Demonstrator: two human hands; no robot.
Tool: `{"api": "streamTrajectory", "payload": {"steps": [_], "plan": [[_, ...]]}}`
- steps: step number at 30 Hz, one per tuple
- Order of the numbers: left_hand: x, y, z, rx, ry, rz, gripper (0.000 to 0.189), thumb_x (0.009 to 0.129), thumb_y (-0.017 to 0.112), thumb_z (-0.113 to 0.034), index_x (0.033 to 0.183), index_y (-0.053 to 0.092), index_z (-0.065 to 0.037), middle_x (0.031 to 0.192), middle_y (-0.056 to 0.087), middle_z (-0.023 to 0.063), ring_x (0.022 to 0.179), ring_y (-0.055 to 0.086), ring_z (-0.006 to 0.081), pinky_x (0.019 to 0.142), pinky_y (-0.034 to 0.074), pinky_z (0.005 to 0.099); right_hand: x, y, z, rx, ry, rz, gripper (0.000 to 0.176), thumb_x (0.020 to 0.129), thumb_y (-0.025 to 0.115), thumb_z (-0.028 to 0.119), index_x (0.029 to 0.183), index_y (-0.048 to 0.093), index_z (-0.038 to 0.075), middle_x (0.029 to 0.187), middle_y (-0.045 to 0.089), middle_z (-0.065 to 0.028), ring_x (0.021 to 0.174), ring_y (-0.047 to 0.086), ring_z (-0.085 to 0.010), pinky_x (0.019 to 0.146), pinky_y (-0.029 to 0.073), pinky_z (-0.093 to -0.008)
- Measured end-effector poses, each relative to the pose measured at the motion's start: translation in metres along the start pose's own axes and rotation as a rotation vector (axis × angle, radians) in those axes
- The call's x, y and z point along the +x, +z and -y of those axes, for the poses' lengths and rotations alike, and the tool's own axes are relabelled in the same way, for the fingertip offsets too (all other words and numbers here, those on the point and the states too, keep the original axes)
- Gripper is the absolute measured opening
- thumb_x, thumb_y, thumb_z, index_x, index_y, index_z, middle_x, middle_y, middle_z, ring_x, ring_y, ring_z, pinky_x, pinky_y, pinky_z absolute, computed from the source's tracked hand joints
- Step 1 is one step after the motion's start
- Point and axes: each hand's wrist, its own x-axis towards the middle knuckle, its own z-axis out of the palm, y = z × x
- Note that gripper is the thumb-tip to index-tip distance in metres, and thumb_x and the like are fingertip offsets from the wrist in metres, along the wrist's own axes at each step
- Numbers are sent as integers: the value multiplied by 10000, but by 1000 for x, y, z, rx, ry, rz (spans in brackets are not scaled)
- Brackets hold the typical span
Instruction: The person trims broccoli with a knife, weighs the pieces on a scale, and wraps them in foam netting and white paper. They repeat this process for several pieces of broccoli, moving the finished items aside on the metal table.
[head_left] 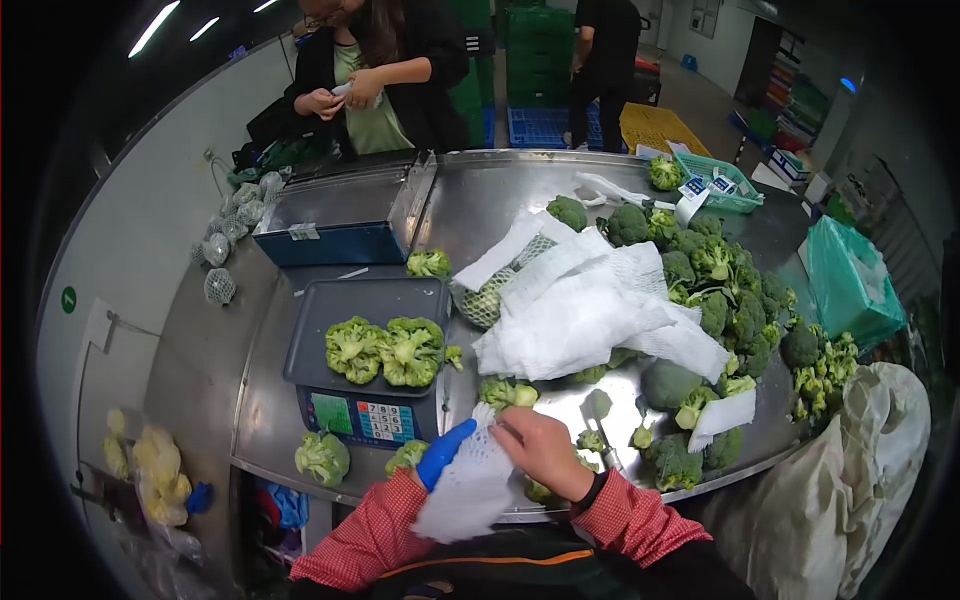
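My left hand, in a blue glove, is closed on a white mesh sleeve that hangs down in front of me. Bare, my right hand pinches the sleeve's upper edge, its fingertips partly hidden. Just beyond, a digital scale carries a grey tray with two broccoli heads on it. To the right of the tray lies a heap of white mesh sleeves, with a netted broccoli head at its left side. Trimmed broccoli lies near my hands.
A large pile of broccoli covers the right side of the steel table. A metal box stands at the back left, beside netted heads. A green basket and a green-lined bin are right. A co-worker stands across the table.
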Motion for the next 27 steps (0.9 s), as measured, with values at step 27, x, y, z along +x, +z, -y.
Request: {"api": "streamTrajectory", "payload": {"steps": [27], "plan": [[-112,-55,-168,1723,403,-484,368,783,701,-354,962,597,-50,943,644,188,854,626,316,757,497,353,103,60,33,820,621,141,34,802,563,69,801,550,38,685,565,7,542,499,-83,500,392,-226]]}}
